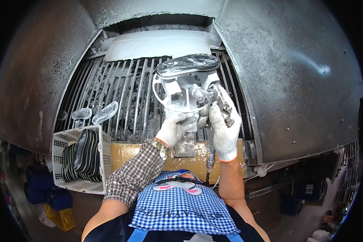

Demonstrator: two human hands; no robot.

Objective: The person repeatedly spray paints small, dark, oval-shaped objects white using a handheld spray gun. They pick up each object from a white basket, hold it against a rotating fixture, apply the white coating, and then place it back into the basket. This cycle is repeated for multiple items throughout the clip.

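Gloved in white, my right hand (225, 131) is closed around a spray gun (228, 120) with a dust-coated, silvery body. A wrapped hose (210, 159) hangs below the gun. My left hand (174, 127) is at the lower part of a white-coated fixture (172, 86), its fingers curled against it and partly hidden. On top of the fixture lies a long oval, sole-shaped piece (188, 65) with a glossy, film-like dark face. The gun's front end is close beneath this piece, in front of the fixture.
A white plastic basket (107, 149) at the left holds several dark, pale-edged oval pieces (82, 155). Two small oval pieces (105, 113) lie on the slatted metal grate (129, 97). A taped brown board (125, 153) runs along the front; metal walls (286, 80) flank the booth.
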